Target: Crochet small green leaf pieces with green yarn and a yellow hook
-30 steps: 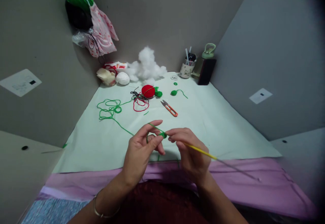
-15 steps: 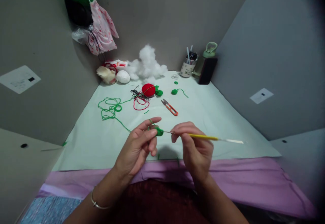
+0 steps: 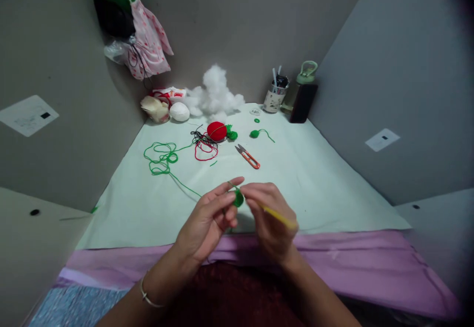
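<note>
Over the near worktop (image 3: 333, 183): one small green yarn piece (image 3: 239, 198), pinched in the left hand (image 3: 207, 218). One yellow-handled tool (image 3: 278, 214), blurred, gripped in the right hand (image 3: 272, 221), fingertips at the piece. Green strand (image 3: 185, 185), running from loose coils to the left hand. Beyond: orange-handled snips (image 3: 249, 157); red ball (image 3: 217, 131).

green yarn piece (image 3: 239, 198), yellow tool handle (image 3: 278, 215), red-spotted pink cloth (image 3: 148, 45)
</note>
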`<state>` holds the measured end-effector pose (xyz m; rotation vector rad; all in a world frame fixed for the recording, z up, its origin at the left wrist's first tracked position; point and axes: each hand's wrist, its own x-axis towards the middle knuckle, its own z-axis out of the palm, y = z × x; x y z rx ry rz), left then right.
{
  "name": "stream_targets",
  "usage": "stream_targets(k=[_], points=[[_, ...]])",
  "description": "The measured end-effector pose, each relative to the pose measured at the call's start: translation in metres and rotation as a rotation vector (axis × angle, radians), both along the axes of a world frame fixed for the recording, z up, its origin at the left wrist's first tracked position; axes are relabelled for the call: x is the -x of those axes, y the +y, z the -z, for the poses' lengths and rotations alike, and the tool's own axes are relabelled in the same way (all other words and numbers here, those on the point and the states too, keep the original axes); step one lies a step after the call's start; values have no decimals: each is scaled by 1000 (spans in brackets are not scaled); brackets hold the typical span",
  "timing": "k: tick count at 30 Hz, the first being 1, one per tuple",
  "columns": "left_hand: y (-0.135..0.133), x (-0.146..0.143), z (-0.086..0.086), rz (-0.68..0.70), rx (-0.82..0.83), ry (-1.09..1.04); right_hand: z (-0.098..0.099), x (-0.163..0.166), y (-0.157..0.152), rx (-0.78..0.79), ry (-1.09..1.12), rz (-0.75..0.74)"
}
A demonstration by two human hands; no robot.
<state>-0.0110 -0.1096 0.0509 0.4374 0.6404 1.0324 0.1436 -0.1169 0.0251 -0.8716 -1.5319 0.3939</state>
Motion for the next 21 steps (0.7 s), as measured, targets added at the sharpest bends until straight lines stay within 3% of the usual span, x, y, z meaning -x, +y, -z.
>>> stream_targets(k=[4, 7, 17, 21], points=[[1, 3, -5, -61, -33, 9, -7, 3, 7, 288, 435, -159], [-3, 0, -6, -50, -90, 18, -4, 6, 10, 399, 548, -272], [-4, -1, -3, -45, -45, -32, -1, 3, 7, 311, 483, -245], [-2, 4, -3, 36, -11, -64, -6, -1, 10, 380, 635, -264]])
